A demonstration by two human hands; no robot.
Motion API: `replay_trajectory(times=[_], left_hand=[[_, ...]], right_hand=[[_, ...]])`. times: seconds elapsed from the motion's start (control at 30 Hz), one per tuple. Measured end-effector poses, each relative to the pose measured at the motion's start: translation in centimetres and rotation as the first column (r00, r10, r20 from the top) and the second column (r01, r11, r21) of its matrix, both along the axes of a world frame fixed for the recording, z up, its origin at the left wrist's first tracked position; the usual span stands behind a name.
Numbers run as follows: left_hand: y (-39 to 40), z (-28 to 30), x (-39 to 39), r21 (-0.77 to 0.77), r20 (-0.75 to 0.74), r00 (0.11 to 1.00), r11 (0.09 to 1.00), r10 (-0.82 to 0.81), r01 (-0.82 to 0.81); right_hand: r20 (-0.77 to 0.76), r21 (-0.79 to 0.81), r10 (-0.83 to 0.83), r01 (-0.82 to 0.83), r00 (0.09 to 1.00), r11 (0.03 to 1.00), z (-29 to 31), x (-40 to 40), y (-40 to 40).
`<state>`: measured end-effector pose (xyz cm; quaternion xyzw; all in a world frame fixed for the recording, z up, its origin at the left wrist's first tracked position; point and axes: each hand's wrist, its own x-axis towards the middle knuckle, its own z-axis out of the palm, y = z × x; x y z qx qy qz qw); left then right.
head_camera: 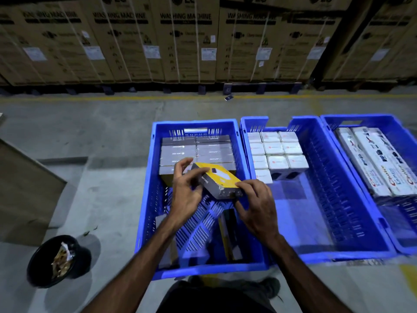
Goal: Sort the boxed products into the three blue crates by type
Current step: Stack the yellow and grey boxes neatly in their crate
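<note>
Warehouse concrete floor (112, 141), washing-machine cartons (185, 41) stacked behind. Left hand (186, 190) and right hand (257, 206) both clamp a yellow-topped box (217, 181), tilted, above the left blue crate (144, 211), just in front of grey boxes (196, 152) packed at its far end. Middle crate (338, 199) holds white boxes (276, 152); right crate (397, 129) holds long toothpaste cartons (376, 161); black bowl (56, 260) sits on floor at left.
</note>
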<state>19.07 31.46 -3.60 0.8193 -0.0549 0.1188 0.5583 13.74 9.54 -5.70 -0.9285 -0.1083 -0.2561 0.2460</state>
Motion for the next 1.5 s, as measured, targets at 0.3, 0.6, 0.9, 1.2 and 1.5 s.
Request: replay_trajectory(times=[0.3, 0.6, 0.9, 1.2, 1.5], left_hand=[[-1.7, 0.9, -1.7, -0.749, -0.651, 0.634, 0.484, -0.416, -0.452], [1.5, 1.3, 1.5, -0.094, -0.286, 0.952, 0.992, -0.109, 0.085], [-0.7, -4.2, 5.2, 0.626, -0.02, 0.962, 0.747, -0.271, 0.224], [-3.8, -6.7, 6.4, 0.842, 0.014, 0.976, 0.53, -0.218, 0.106], [-4.0, -7.6, 5.2, 0.813, 0.063, 0.98, 0.579, -0.187, 0.058]], right_hand=[[0.179, -0.072, 0.089, -0.077, 0.98, 0.994, -0.4, -0.8, 1.5], [-0.261, -0.07, -0.255, 0.245, 0.931, 0.967, -0.4, -0.2, 0.4], [-0.387, 0.065, -0.286, 0.335, 0.877, 0.94, -0.2, 0.5, 0.5], [-0.414, 0.047, -0.287, 0.335, 0.864, 0.941, -0.5, 0.4, 0.5], [-0.437, 0.058, -0.278, 0.336, 0.855, 0.94, -0.2, 0.3, 0.7]])
